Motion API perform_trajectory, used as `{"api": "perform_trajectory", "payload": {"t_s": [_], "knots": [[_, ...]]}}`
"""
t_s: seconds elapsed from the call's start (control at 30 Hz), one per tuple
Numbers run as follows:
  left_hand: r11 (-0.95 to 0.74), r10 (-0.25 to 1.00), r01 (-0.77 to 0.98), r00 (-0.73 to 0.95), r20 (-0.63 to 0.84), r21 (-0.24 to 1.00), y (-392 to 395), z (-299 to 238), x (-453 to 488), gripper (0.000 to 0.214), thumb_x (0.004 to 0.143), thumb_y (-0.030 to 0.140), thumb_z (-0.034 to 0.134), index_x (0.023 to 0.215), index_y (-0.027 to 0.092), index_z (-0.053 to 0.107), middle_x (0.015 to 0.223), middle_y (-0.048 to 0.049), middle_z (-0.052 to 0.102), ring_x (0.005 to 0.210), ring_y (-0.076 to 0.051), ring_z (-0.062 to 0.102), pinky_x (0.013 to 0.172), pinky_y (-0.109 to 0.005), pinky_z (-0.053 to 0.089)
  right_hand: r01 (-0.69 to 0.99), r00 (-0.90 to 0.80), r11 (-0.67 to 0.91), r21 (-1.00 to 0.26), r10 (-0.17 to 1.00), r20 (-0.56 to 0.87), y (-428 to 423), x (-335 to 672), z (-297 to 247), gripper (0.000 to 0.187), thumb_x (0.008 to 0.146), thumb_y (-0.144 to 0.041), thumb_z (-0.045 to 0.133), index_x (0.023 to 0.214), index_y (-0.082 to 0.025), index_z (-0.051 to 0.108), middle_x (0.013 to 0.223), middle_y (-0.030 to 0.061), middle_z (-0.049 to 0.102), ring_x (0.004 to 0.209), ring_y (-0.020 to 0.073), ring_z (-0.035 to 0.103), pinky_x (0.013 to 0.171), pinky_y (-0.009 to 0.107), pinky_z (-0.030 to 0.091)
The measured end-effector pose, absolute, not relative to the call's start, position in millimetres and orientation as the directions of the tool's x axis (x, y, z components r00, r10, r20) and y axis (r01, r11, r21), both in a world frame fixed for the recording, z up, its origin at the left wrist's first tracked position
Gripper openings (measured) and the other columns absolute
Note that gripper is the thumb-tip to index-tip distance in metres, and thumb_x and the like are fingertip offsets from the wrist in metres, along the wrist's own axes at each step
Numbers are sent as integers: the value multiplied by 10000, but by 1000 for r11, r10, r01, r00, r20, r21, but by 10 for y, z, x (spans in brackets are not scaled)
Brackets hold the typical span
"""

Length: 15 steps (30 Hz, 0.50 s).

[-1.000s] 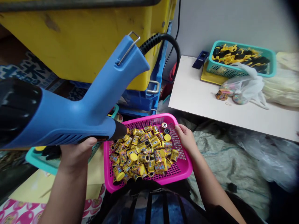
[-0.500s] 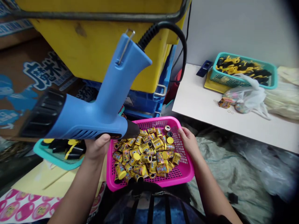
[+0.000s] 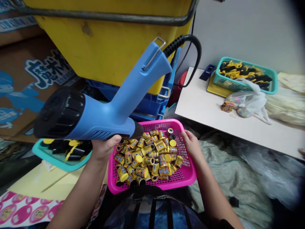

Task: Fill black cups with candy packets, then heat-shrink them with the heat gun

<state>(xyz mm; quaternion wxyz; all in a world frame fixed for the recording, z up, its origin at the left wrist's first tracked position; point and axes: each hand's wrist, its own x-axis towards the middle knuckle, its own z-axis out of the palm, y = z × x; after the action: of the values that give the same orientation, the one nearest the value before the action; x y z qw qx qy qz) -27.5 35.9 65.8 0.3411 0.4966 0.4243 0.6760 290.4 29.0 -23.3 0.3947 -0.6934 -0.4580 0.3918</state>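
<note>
A blue heat gun (image 3: 107,117) is tipped with its handle up, its thick ribbed black end at left and its narrower black end over the basket. My left hand (image 3: 106,147) is closed around its body from below, thumb at the side and other fingers hidden. The pink basket (image 3: 188,182) sits in front of my body, heaped with small yellow-labelled cylinders (image 3: 150,156), some with yellow caps. My right hand (image 3: 192,144) grips the basket's right rim, thumb on top.
Behind stands a yellow bin (image 3: 114,47) on blue crates, beside a printed carton (image 3: 23,79). A teal basket (image 3: 78,167) of black-and-yellow parts is at left, above a pink sticker sheet (image 3: 26,211). A white table (image 3: 197,105) at right bears another teal basket (image 3: 275,82).
The heat gun has shifted right and turned, its handle leaning further right. My left hand moved slightly right with it. My right hand stays on the basket rim.
</note>
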Motion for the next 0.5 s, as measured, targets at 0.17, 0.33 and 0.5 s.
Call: {"api": "perform_trajectory", "payload": {"t_s": [0.17, 0.33, 0.5], "knots": [[-379, 908, -188, -264, 325, 906, 345, 728, -183, 787, 477, 424, 855, 1191, 275, 558, 1184, -60, 645, 1158, -305, 566, 1019, -443, 453, 309, 273, -280, -909, 942, -197, 288, 2909, -241, 526, 802, -623, 500, 1012, -168, 663, 908, 65, 695, 779, 217, 601, 687, 299, 451], [-399, 895, -197, -293, 335, 895, 371, 775, -159, 753, 468, 438, 846, 1160, 283, 593, 1199, -62, 640, 1151, -316, 571, 983, -451, 481, 325, 268, -277, -904, 944, -193, 291, 2936, -280, 526, 807, -623, 491, 1003, -167, 665, 902, 64, 690, 801, 220, 598, 702, 301, 447], [-396, 894, -149, -291, 342, 906, 388, 756, -162, 806, 469, 476, 839, 1202, 286, 561, 1211, -67, 635, 1156, -318, 571, 1012, -476, 452, 315, 253, -270, -910, 948, -193, 293, 2954, -310, 511, 815, -620, 491, 1010, -180, 663, 911, 56, 691, 803, 217, 596, 692, 293, 448]]}}
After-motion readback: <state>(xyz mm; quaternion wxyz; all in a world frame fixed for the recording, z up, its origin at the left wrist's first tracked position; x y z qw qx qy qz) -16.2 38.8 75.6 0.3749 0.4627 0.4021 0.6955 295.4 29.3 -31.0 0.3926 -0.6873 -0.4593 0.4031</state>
